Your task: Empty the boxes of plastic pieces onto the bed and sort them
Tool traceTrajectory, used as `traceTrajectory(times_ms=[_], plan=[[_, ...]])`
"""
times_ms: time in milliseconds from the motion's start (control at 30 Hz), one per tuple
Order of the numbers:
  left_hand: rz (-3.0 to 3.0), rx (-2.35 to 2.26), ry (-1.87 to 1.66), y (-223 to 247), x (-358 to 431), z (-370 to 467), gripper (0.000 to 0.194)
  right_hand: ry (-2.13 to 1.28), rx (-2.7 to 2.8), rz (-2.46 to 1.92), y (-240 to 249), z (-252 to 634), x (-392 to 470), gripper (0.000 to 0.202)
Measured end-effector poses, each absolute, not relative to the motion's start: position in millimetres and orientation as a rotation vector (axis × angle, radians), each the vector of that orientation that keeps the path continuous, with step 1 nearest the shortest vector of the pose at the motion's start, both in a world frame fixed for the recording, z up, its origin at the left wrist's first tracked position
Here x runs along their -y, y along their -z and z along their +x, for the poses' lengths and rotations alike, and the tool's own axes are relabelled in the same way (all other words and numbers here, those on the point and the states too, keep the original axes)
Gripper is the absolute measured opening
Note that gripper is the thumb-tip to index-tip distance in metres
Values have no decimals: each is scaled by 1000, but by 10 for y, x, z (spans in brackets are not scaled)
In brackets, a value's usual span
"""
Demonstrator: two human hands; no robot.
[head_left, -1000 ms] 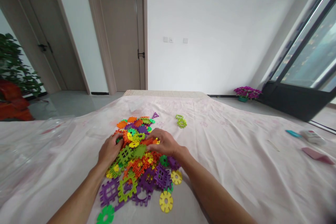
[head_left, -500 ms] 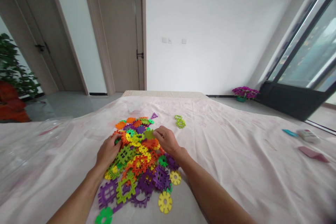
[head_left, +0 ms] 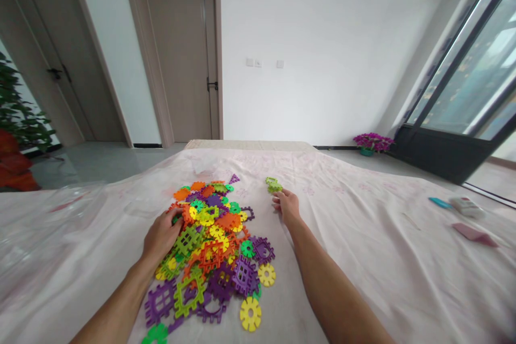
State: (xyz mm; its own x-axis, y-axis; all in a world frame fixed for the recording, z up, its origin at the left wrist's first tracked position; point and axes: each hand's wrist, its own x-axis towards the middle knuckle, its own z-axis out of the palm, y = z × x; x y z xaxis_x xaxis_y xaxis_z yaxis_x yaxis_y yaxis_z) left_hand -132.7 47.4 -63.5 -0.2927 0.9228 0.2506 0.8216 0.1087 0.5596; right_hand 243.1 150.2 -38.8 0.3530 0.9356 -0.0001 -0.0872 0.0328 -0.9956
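Your left hand (head_left: 162,235) curls at the left edge of the mixed pile of plastic pieces (head_left: 212,252) on the pale cloth (head_left: 350,247), beside an orange piece (head_left: 187,215); whether it grips anything, I cannot tell. Your right hand (head_left: 288,207), fingers bent, is at the small lime-green cluster (head_left: 274,187) right of the pile, its grip likewise unclear.

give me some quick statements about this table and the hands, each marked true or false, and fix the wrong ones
1. The left hand is at the pile of plastic pieces. True.
2. The right hand is over the middle of that pile. False: it is at the light-green pieces apart from the pile.
3. A small purple triangular piece lies near the pile's far end. True.
4. The potted flowers by the wall are yellow. False: they are magenta.
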Motion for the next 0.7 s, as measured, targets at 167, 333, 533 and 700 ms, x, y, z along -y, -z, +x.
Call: traceTrajectory(times_ms=[167, 333, 533, 700], plan=[[1764, -2219, -954, 648, -478, -1328, 36, -926, 1059, -1268, 301, 2287, -1423, 45], [1769, -2183, -1039, 679, -491, -1348, 37, -870, 1604, -1023, 96, 1873, -1152, 26], [1796, -2057, -1331, 631, -469, -1331, 48, -442, 2278, -618, -183, 1435, -565, 26], [1727, -1952, -1479, 543, -411, -1258, 46, -176, 2503, -648, -109, 1279, -441, 45]])
